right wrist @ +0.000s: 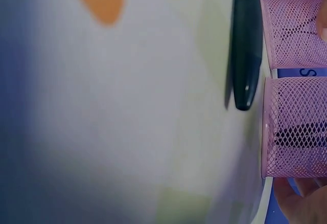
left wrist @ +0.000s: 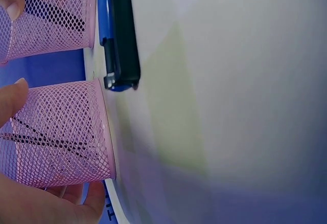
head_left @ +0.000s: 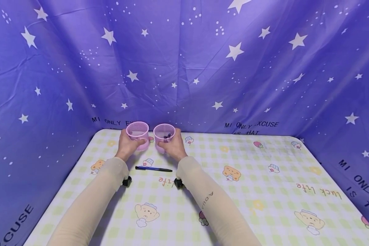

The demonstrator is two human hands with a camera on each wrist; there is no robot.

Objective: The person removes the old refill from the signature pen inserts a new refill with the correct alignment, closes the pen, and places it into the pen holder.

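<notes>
Two pink mesh pen holders stand side by side toward the far edge of the table, a small gap between them. My left hand [head_left: 127, 147] grips the left pen holder [head_left: 144, 144], its thumb across the near side. Around the right pen holder [head_left: 158, 136], my right hand [head_left: 174, 145] curls in the same way. Small dark items show inside the right one; dark thin shapes also show through the mesh of the left one [left wrist: 61, 132] in the left wrist view. A blue-and-black pen [head_left: 153, 168] lies crosswise on the table, nearer than both holders.
A checked tablecloth [head_left: 252, 225] with cartoon prints covers the table. Purple star-patterned curtains [head_left: 184, 61] hang behind it and along both sides, close to the far edge. Each wrist carries a small black device [head_left: 127, 181].
</notes>
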